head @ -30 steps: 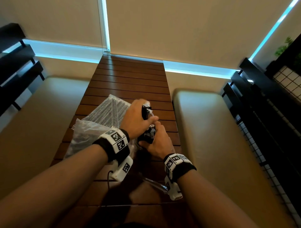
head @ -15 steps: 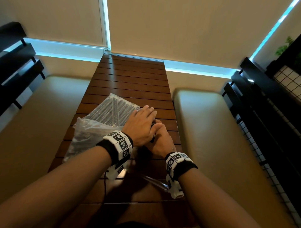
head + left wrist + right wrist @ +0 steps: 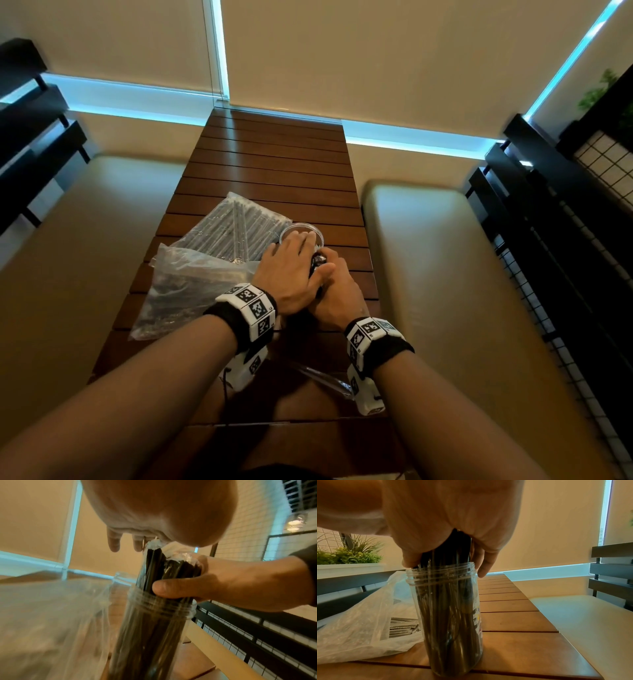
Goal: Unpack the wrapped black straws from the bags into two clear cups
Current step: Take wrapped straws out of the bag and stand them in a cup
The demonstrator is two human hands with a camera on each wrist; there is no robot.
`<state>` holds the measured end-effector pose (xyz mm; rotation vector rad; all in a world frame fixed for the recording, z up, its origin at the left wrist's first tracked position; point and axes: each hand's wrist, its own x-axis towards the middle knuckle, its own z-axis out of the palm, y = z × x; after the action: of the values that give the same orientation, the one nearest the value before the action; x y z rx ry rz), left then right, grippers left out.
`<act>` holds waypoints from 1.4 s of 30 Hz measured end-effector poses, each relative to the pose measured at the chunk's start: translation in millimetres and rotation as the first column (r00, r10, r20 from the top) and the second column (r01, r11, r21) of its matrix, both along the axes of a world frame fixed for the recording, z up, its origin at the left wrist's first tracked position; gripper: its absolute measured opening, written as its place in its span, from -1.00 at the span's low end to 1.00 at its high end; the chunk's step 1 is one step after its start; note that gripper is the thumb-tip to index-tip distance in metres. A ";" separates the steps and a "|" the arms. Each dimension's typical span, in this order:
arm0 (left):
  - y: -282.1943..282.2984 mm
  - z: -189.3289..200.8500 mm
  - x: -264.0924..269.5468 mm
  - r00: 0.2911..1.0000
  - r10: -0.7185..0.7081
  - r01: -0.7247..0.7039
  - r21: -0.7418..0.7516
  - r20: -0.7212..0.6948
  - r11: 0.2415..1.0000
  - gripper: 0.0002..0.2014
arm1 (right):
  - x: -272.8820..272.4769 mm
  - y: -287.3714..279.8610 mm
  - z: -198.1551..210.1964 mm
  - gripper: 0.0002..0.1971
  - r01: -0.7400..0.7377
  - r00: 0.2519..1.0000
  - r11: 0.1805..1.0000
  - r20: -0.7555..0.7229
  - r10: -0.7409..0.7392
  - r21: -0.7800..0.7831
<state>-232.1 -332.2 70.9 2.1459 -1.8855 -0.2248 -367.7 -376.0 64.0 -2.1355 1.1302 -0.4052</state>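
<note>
A bundle of wrapped black straws (image 3: 154, 563) stands upright in a clear cup (image 3: 154, 635) on the wooden table (image 3: 274, 164). My left hand (image 3: 291, 267) lies flat over the straw tops, palm (image 3: 163, 513) down, fingers straight. My right hand (image 3: 335, 294) grips the bundle just above the cup's threaded rim (image 3: 440, 572). In the head view the hands hide this cup. The rim of a second clear cup (image 3: 301, 228) shows just beyond my left fingers. Two clear bags lie to the left, the far bag (image 3: 239, 226) full of straws and the near bag (image 3: 191, 287) crumpled.
The near bag (image 3: 359, 615) touches the cup's left side. A clear plastic piece (image 3: 322, 377) lies on the table by my right wrist. Beige bench cushions (image 3: 445, 274) flank the narrow table. Black railings and a wire grid stand at the right, green plants beyond them.
My left hand gripped the straw tops held higher a second ago. It now lies flat on them and the bundle sits lower in the cup. The second cup's rim has come into view.
</note>
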 end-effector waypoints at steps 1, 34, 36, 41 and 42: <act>1.0 -5.4 -0.6 1.000 0.011 -0.010 0.020 -0.028 1.000 -0.14 | 0.3 -0.4 0.9 -0.20 0.005 1.000 1.000 -0.017 -0.005 0.001; 68.1 28.7 109.5 0.916 0.375 -0.397 -0.184 -0.145 0.899 -0.89 | 116.7 22.2 31.7 -0.79 -0.484 0.845 0.862 -0.334 0.416 -0.150; 80.6 36.6 115.8 0.929 0.347 -0.368 -0.206 -0.130 0.907 -0.89 | 132.1 22.7 29.5 -0.75 -0.488 0.840 0.867 -0.327 0.434 -0.103; 116.7 51.9 120.0 0.966 0.253 -0.257 -0.189 -0.047 0.948 -0.78 | 170.3 32.8 13.8 -0.78 -0.560 0.763 0.822 -0.448 0.465 -0.100; 123.1 55.1 119.3 0.971 0.239 -0.239 -0.190 -0.023 0.952 -0.75 | 176.5 36.3 7.7 -0.74 -0.565 0.742 0.820 -0.494 0.453 -0.097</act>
<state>-112.8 -209.1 126.0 2.2118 -1.5567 0.0076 -191.2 -339.8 71.7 -2.7334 0.6744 0.2465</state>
